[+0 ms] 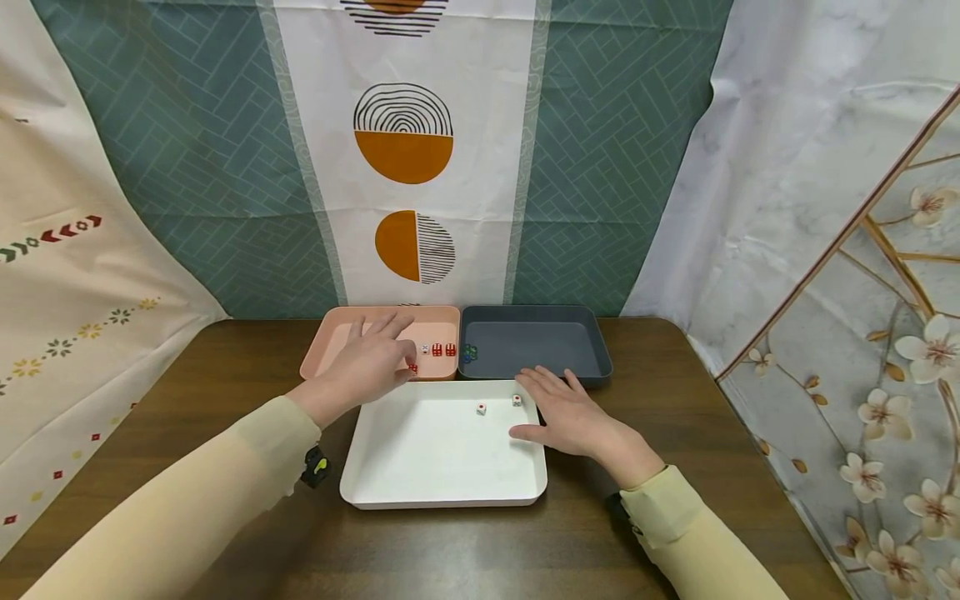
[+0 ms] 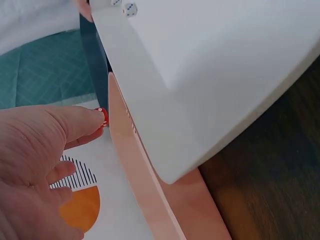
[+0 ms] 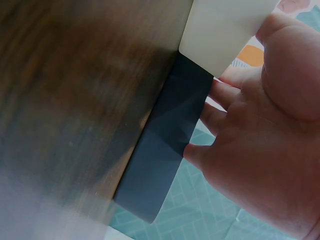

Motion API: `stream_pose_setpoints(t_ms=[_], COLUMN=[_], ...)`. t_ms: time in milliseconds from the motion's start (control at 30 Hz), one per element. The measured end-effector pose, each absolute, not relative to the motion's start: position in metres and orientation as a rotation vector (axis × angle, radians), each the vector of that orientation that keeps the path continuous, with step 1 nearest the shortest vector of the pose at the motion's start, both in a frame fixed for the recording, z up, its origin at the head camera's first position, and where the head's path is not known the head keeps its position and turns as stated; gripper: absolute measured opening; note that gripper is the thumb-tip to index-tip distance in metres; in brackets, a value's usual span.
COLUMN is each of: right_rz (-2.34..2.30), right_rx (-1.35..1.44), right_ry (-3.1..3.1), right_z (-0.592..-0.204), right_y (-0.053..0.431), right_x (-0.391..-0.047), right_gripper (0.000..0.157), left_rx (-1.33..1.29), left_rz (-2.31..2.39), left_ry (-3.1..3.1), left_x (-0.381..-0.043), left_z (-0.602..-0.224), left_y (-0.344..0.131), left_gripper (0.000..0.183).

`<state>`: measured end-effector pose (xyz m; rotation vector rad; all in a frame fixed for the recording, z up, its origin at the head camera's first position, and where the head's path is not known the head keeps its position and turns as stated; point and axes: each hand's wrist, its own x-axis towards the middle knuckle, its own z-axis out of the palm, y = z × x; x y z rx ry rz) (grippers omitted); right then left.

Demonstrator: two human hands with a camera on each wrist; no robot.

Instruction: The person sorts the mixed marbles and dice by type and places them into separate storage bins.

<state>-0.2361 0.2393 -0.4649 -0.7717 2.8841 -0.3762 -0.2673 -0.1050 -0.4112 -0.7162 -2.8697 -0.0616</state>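
My left hand (image 1: 358, 367) is over the near part of the pink tray (image 1: 427, 315), pinching a red die (image 2: 103, 116) between thumb and forefinger. In the left wrist view that die shows close by the tray's wall, and the other fingers are spread. My right hand (image 1: 566, 421) reaches over the right edge of the white tray (image 1: 442, 467), fingers extended and apart, holding nothing. Two white dice lie in the white tray: one (image 1: 517, 401) near the right thumb and fingers, the other (image 1: 482, 409) farther left.
Inside the pink tray, two red dice (image 1: 444, 350) and a white die (image 1: 424, 349) sit toward the right. A dark grey tray (image 1: 536, 333) beside it has small blue-green dice (image 1: 469, 353) at its left end. All trays stand on a brown wooden table (image 1: 247, 358), with curtains behind.
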Motion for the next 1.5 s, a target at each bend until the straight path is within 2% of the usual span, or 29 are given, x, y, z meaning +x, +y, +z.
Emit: stream_pose_setpoints(t_ms=[467,700,867,1500], right_rz=[-0.371,-0.367,-0.373,-0.387], right_rx=[-0.763,-0.757,-0.764,-0.744], right_ry=[2.884,2.881,2.881,2.874], right_z=[-0.465,-0.466,-0.466,-0.466], right_y=[0.239,0.239,0.24,0.238], right_x=[-0.236,-0.236,-0.235,-0.237], right_gripper=[0.094,0.094,0.093,0.093], left_rx=[-0.655,-0.63,-0.587,-0.487], left_rz=[-0.067,0.196,0.022,-0.035], left_ry=[-2.911,-2.816,-2.9,-3.006], left_x=[-0.279,-0.285,-0.291,-0.319], left_z=[-0.411,-0.41,-0.412,-0.423], left_y=[-0.12,-0.134,-0.139,-0.144], left_gripper=[0.01,0.013,0.021,0.015])
